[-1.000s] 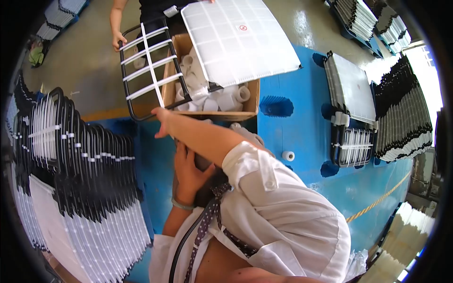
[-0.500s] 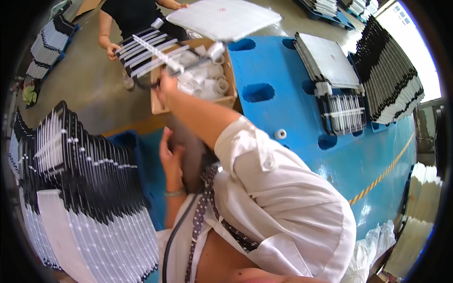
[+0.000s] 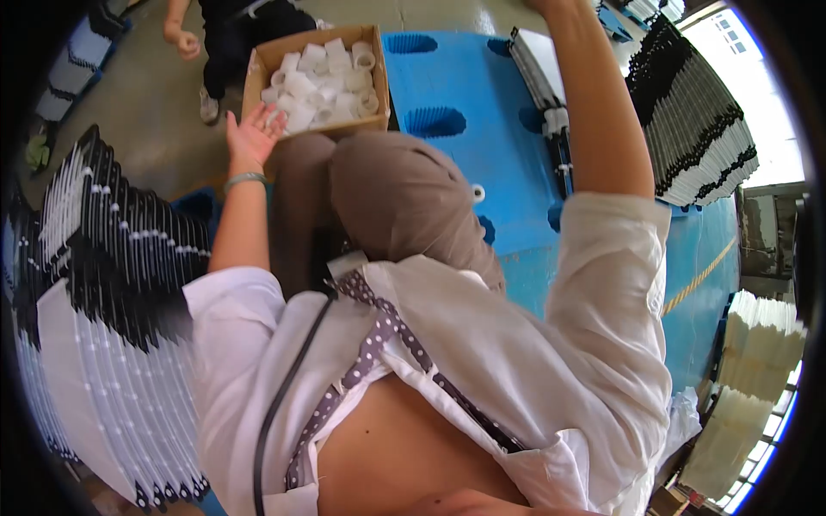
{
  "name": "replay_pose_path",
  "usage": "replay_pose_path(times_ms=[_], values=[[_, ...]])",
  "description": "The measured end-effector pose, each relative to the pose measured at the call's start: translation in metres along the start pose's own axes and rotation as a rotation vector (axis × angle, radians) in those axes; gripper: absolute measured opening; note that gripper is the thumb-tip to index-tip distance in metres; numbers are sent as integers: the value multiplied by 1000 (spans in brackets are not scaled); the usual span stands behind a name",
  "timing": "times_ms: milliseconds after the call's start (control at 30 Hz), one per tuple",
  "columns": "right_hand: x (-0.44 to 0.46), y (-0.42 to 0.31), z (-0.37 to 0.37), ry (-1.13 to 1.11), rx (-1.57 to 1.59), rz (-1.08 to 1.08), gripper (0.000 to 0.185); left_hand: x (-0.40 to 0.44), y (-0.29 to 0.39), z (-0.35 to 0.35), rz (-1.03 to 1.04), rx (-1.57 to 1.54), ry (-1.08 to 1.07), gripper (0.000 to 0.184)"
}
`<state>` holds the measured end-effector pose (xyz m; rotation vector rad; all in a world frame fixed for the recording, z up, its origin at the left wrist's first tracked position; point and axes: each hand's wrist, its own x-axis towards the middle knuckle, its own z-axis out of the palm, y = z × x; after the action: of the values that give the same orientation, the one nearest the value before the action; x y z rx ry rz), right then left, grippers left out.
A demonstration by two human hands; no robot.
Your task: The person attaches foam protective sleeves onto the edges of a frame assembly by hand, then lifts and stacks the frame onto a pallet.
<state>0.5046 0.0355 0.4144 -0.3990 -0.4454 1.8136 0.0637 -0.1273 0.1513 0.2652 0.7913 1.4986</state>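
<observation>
My left hand was stretched forward, palm bared and fingers spread, with nothing seen in its grasp; it lay at the near left corner of the cardboard box, the fingertips reaching the border of the white rolls, although contact with them could not be judged. The rolls filled the box, ahead of that palm and to its right; they were short tubes turned in many directions, so no single long axis governed the heap. The box stood just beside the left edge of the blue pallet, towards its far left corner. My right hand was well apart from the rolls and largely cut off by the upper border of the view, so whether it was empty or grasping something I could not determine; its forearm ran forward past the white panel pile, whose long axis pointed away from me along the pallet's right side. The left hand was thus nearer to the rolls, the right arm nearer to the panels. A loose roll lay towards the pallet's near edge, just beside my knee. A co-worker's hand hung to the left of the box's far left corner, apart from mine.
</observation>
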Motion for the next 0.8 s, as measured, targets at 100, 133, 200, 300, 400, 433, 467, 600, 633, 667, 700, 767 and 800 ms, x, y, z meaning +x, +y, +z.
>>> replay_pose_path(times_ms=[100,133,200,300,400,433,467,600,633,667,700,767,800], values=[[-44,-38,-7,-112,-78,34,16,14,-5,27,7,-74,-86,89],[-60,-46,-11,-216,-161,-2,16,22,-4,33,-2,-99,-116,89],[-83,-81,-17,217,-195,-38,20,43,-2,43,-34,-146,-169,91],[-123,-72,-9,7,17,139,19,92,-1,58,-137,-146,-312,101],[-133,-90,-32,-68,117,198,19,120,-10,91,-271,-142,-600,94],[-134,-97,-39,-64,88,181,14,127,-17,105,-317,-133,-510,84],[-136,-104,-46,-63,58,165,9,134,-25,118,-359,-119,-421,74],[-144,-148,-77,-29,-147,107,14,152,-68,121,-329,330,-370,36],[-147,-165,-85,-31,-175,101,17,138,-85,144,-346,385,-279,30],[-151,-185,-94,-34,-204,97,21,125,-105,169,-364,359,-257,25],[-154,-206,-104,-47,-210,103,23,127,-127,180,-398,289,-274,23],[-167,-240,-125,9,-248,47,30,139,-173,203,-435,196,-274,21],[-175,-259,-138,33,-274,17,35,143,-193,221,-442,173,-256,20]])
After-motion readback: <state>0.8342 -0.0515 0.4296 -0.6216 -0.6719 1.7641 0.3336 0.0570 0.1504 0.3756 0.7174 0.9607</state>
